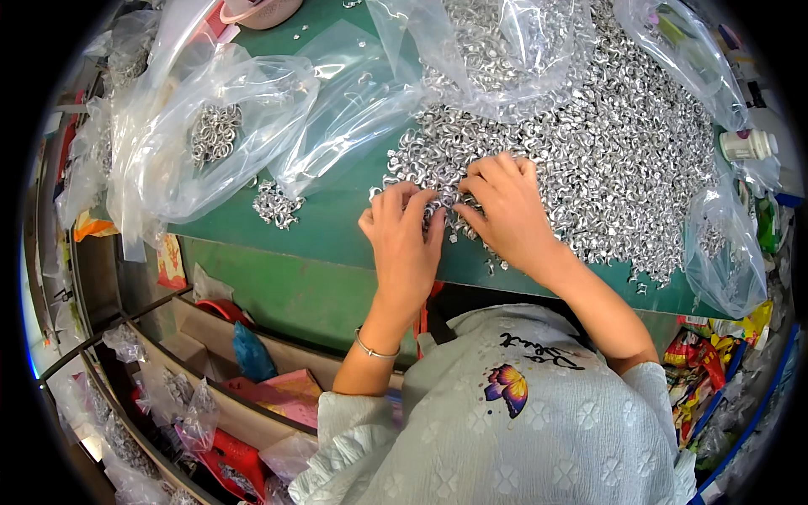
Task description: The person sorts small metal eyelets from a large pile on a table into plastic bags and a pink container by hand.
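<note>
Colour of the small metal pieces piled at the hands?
Metal pieces: silver, seen best in the head view.

We get one fisheye head view: looking steeply down from above the wearer's torso (pixel 471 446), facing far across the table (pixel 328 223), hands (pixel 404 240) fairly close.

Green bench (pixel 337 220) bearing a broad heap of small silvery pieces (pixel 610 172), a smaller pile (pixel 276 206) at left, and clear plastic bags (pixel 172 181).
</note>
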Motion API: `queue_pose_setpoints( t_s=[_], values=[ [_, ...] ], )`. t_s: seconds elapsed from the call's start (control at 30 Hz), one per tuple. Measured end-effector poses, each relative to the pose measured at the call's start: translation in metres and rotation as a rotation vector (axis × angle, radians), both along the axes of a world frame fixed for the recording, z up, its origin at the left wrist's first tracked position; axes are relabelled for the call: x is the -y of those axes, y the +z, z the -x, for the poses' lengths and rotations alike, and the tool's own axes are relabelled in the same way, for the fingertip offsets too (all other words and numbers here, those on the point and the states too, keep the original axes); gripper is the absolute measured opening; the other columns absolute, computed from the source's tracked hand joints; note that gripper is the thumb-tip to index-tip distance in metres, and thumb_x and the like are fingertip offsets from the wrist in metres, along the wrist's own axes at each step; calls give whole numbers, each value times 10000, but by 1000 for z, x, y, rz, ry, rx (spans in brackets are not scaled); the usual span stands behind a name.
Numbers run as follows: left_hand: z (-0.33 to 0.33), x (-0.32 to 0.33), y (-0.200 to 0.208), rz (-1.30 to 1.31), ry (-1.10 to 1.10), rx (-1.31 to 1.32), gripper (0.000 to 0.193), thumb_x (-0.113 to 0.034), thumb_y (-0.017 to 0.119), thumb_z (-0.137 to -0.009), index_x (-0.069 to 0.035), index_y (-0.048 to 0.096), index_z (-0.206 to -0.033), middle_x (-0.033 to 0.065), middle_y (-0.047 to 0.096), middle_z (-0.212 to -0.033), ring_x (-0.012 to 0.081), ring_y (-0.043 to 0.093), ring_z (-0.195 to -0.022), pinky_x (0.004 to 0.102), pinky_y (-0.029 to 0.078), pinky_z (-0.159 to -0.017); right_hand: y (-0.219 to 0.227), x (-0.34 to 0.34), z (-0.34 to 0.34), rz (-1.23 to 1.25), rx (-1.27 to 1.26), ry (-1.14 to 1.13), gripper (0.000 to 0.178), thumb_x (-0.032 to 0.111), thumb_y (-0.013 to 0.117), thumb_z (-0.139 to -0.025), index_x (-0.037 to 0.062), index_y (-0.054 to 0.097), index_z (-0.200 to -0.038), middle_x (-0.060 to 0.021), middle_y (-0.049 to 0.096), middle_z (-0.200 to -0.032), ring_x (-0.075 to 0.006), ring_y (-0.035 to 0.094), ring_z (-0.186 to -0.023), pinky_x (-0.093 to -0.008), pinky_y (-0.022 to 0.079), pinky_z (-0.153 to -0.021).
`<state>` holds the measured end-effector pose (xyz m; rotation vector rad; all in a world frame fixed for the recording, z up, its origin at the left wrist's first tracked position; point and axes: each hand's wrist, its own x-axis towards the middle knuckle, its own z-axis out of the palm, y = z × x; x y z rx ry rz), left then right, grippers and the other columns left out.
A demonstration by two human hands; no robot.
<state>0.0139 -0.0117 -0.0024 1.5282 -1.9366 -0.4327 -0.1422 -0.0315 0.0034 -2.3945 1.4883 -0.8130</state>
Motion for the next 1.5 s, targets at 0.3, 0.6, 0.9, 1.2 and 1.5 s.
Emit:
queue_pose_setpoints(
  t_s=[0.3,0.6,0.9,1.2,1.5],
  values=[
    [-7,1,0,-7,88,-231,142,-39,632,-807,-51,621,-948,57,595,-907,247,554,-870,348,363,-824,15,-1,17,-463,712,-104,150,15,636,-773,30,581,-912,-46,586,-823,-167,567,-682,-277,446,-618],
    [-10,6,7,-9,96,-185,203,-17,653,-785,-50,623,-983,79,597,-909,218,564,-848,323,418,-767,29,14,21,-851,928,-57,139,89,590,-861,8,624,-968,-52,583,-872,-172,589,-700,-290,465,-566],
    [5,18,-3,27,73,53,218,-79,691,-745,-50,620,-949,74,540,-957,255,493,-940,399,323,-816,11,19,12,-283,294,-14,76,54,665,-776,43,610,-827,-51,531,-834,-202,558,-652,-307,443,-541],
    [-4,19,1,-21,77,-457,158,62,596,-749,-33,599,-875,90,601,-919,230,555,-793,308,422,-736,13,26,37,-1068,1744,122,148,114,504,-868,0,522,-960,-65,545,-847,-122,512,-704,-210,382,-483],
    [-16,16,-1,-15,53,-311,169,36,612,-794,-27,607,-951,87,601,-954,180,565,-871,287,428,-753,-2,24,-8,-106,77,-8,97,127,643,-782,54,616,-839,-118,604,-728,-319,606,-659,-422,452,-544]
  ],
)
